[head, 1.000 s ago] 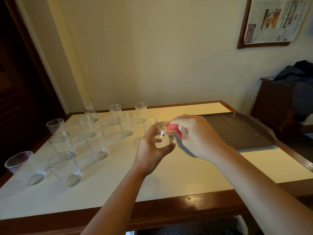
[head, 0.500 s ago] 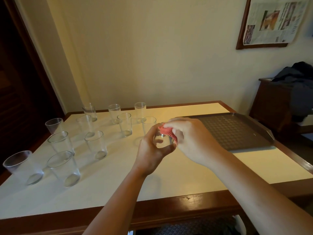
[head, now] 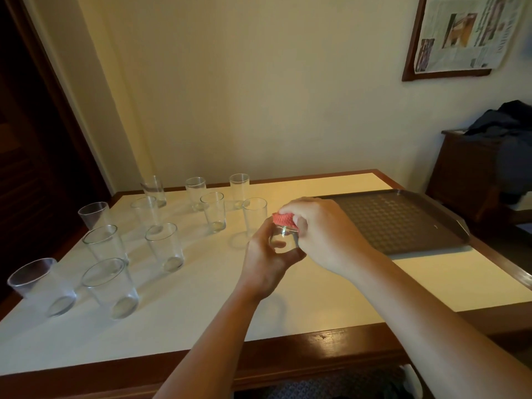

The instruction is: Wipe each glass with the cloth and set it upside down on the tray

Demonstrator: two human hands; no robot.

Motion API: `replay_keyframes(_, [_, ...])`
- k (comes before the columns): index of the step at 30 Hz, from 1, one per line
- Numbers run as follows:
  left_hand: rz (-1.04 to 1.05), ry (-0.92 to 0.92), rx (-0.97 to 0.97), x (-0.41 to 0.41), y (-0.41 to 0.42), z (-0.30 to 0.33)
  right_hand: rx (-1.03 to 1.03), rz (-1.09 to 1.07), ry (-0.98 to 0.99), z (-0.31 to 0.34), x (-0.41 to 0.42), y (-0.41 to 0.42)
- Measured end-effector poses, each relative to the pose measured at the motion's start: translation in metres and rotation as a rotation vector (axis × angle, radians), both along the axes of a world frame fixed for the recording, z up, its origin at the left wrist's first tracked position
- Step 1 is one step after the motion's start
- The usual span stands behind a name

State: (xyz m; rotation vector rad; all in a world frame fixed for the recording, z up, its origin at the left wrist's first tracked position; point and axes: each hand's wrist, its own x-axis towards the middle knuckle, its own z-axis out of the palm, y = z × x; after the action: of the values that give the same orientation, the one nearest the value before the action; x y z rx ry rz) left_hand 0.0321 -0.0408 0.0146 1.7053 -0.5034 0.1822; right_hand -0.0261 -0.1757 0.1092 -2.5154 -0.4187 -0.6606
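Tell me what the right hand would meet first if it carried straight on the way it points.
The right hand points leftward, pressing the red cloth onto the glass gripped by the left hand. It meets that glass at once; beyond it, probably the upright glass behind, though depth is unclear.

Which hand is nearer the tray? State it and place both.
Right. The right hand, pressing the red cloth onto the held glass, sits just off the tray's near-left corner. The left hand holds that glass farther out, on the side away from the tray.

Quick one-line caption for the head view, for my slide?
Left hand holds a glass while right hand wipes its rim with red cloth; tray bare.
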Motion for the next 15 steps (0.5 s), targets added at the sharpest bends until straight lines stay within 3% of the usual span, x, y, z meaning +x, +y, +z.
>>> replay_keyframes(15, [-0.015,0.031,0.004,-0.005,-0.008,-0.005,-0.005,-0.007,0.025,-0.008,0.007,-0.020])
